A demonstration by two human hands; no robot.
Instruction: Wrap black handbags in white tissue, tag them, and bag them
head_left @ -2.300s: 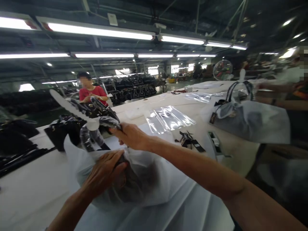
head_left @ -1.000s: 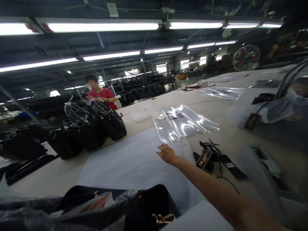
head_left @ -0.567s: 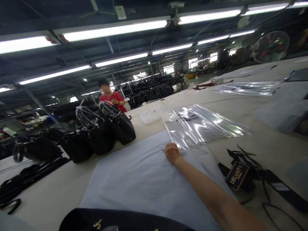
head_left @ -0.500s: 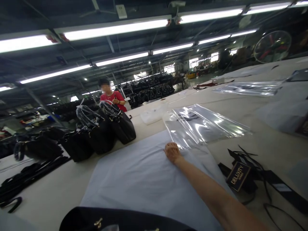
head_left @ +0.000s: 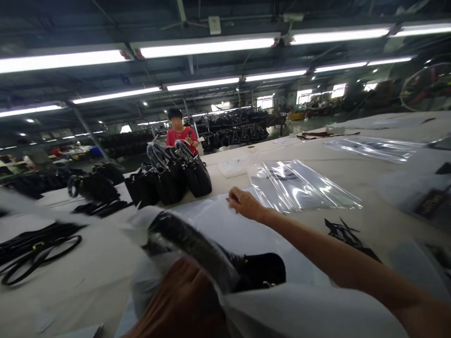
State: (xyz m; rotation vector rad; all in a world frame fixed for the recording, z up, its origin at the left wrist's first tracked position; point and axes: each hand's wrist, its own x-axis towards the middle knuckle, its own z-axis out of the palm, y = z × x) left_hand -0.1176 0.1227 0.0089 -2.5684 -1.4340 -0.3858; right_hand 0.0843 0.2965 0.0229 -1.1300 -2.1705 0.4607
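The head-worn camera looks forward and down across the table (head_left: 105, 256), with the hands (head_left: 247, 204) close before it.

The handbag (head_left: 262, 270) is black, its fittings (head_left: 268, 284) gold, the wrapper (head_left: 299, 310) translucent white.

Two bare hands showed: one left hand (head_left: 181, 291) and one right hand (head_left: 244, 203). There was one black handbag with plastic-wrapped handles (head_left: 262, 270) in the foreground, and a group of what looked like three upright black handbags (head_left: 198, 178) beyond. Two flat spreads of clear glossy plastic sleeves lay out, one near (head_left: 303, 188), one farther (head_left: 373, 148). One co-worker in a red shirt (head_left: 172, 137), one round caged fan (head_left: 428, 89) and four upper-row white tube lights (head_left: 207, 47) were visible. The black tags with cords (head_left: 347, 234) could not be counted.
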